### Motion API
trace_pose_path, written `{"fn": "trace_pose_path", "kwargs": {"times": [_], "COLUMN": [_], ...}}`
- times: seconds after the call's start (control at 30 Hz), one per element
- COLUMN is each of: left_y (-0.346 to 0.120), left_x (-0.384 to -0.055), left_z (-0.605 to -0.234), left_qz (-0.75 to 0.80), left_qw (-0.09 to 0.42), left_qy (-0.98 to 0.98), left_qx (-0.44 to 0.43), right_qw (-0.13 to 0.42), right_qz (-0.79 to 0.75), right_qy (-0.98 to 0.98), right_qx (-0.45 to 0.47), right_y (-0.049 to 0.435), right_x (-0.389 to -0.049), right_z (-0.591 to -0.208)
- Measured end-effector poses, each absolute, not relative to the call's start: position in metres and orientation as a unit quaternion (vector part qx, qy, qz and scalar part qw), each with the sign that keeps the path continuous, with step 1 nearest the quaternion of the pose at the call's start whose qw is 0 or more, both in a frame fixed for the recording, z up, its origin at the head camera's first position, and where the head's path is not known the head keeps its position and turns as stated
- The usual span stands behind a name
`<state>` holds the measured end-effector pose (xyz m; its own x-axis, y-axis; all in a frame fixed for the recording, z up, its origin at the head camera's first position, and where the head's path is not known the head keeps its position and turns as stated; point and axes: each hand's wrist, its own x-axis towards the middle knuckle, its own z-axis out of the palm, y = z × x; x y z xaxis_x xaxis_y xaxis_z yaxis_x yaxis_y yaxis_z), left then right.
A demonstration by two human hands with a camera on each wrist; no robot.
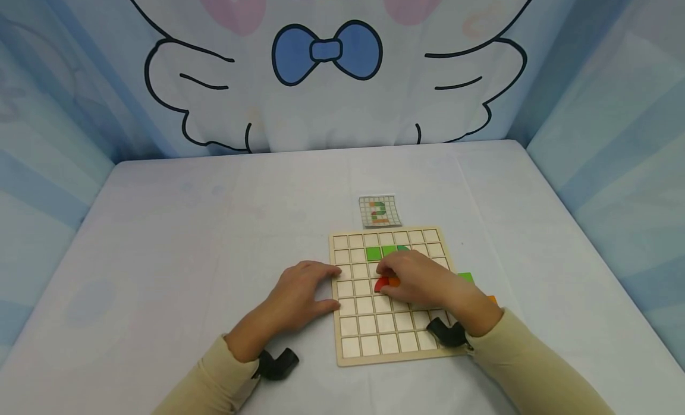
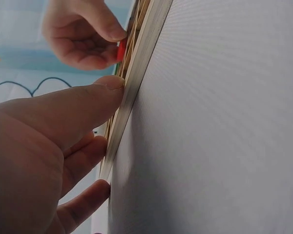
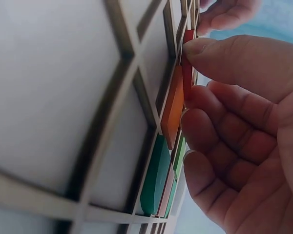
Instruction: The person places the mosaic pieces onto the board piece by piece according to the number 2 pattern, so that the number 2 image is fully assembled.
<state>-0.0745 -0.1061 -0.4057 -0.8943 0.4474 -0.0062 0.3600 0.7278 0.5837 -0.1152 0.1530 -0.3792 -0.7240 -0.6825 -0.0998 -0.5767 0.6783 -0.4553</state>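
A wooden grid board [image 1: 342,357] lies on the white table. My right hand [image 1: 420,279] is over its middle, pinching a red piece with a curved edge [image 1: 381,284] between thumb and fingers. In the right wrist view that red piece [image 3: 187,73] stands at the grid beside an orange piece [image 3: 173,107], with a dark green piece [image 3: 157,175] closer to the camera. Two light green squares [image 1: 373,254] sit in an upper row, next to a dark green piece [image 1: 403,248] partly hidden by the hand. My left hand [image 1: 302,293] touches the board's left edge, thumb and fingers extended.
A small printed card [image 1: 379,211] with a coloured grid pattern lies just beyond the board. Right of the board are a green piece [image 1: 467,277] and an orange piece [image 1: 492,299], partly covered by my right arm. A printed curtain [image 1: 326,106] stands behind the table.
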Motion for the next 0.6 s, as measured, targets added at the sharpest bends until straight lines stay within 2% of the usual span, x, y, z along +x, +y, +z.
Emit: {"fn": "trace_pose_path", "kwargs": {"times": [0.6], "left_y": [-0.1063], "left_x": [-0.0744], "left_z": [-0.4076], "left_qz": [0.299], "left_qw": [0.069], "left_qy": [0.926], "left_qx": [0.22], "right_qw": [0.133], "right_qz": [-0.178], "right_qy": [0.912], "right_qx": [-0.345], "right_y": [0.1499], "right_x": [-0.1139], "right_z": [-0.3771]}}
